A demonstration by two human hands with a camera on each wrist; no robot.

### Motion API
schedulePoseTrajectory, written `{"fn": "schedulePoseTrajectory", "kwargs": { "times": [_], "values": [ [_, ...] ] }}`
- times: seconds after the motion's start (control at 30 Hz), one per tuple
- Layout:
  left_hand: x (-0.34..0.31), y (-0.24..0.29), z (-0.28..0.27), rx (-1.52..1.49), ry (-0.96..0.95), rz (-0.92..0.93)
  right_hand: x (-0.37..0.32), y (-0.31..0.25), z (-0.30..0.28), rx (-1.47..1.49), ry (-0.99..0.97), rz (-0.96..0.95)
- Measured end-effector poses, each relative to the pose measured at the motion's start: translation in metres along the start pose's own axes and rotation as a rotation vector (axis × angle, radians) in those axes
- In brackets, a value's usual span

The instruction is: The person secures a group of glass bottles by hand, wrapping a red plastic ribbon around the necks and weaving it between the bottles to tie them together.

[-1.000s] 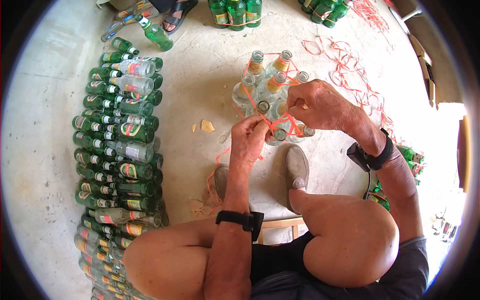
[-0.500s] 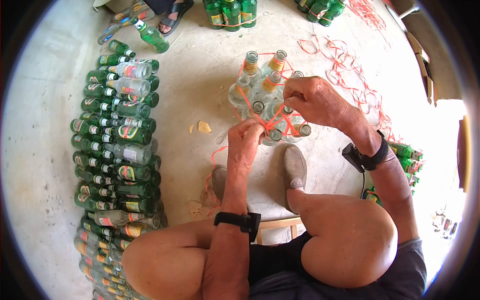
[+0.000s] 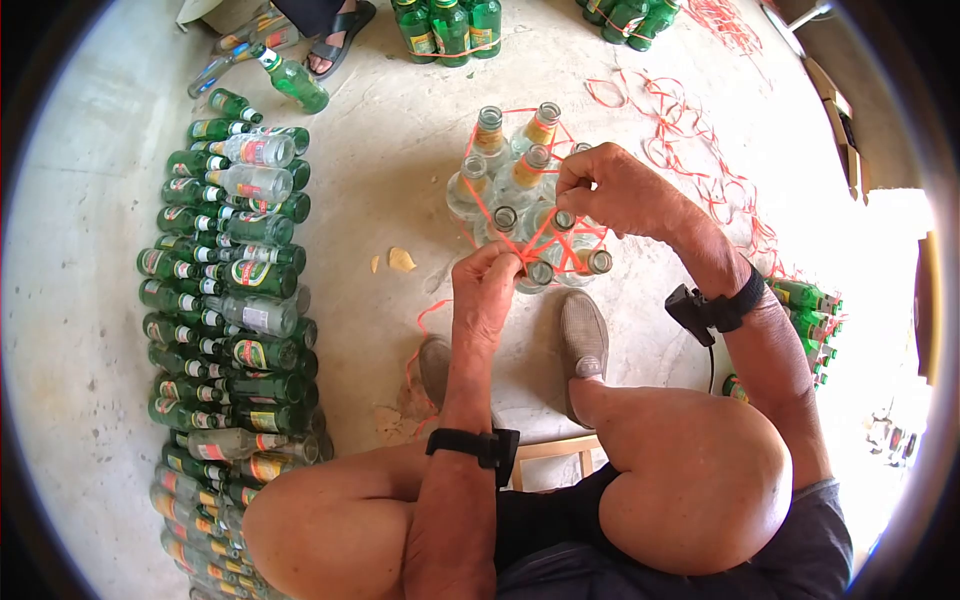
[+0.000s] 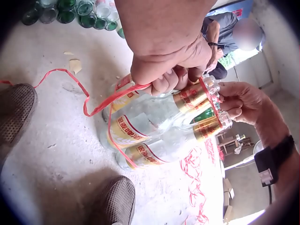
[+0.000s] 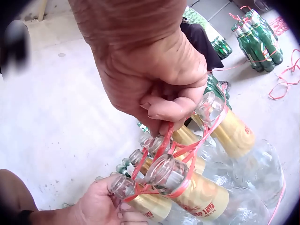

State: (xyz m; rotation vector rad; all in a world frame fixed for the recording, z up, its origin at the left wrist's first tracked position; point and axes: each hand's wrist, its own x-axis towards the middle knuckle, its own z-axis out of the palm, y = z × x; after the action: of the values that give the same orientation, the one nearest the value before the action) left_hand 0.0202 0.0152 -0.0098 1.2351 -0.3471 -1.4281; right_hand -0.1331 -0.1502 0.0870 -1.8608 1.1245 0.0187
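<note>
A cluster of clear glass bottles with gold neck labels stands upright on the floor, red plastic strap laced around the necks. At the near left of the cluster, my left hand pinches the strap beside a bottle mouth. A loose tail of red strap trails from under that hand in the left wrist view. My right hand is over the right side of the necks, fingers curled. In the right wrist view a strand rises from the necks into the curled fingers; its end is hidden there.
Green and clear bottles lie stacked in a long row at left. Tied green bottle bundles stand at the back, another bundle at right. Loose red strap is strewn on the floor. Another person's sandalled foot shows at the top.
My right hand has moved slightly away from me over the necks, while my left hand keeps its pinch near the same bottle. The whole head view has shifted a little.
</note>
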Motion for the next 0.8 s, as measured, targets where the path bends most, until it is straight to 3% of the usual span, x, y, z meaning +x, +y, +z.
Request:
{"fn": "schedulePoseTrajectory", "kwargs": {
  "times": [0.6, 0.8],
  "values": [
    [0.005, -0.008, -0.005, 0.026, -0.015, 0.05, -0.01, -0.003, 0.009, 0.236, 0.11, 0.046],
    [0.004, -0.007, -0.007, 0.023, 0.0, -0.016, -0.011, -0.004, 0.013, 0.247, 0.145, 0.069]
  ]
}}
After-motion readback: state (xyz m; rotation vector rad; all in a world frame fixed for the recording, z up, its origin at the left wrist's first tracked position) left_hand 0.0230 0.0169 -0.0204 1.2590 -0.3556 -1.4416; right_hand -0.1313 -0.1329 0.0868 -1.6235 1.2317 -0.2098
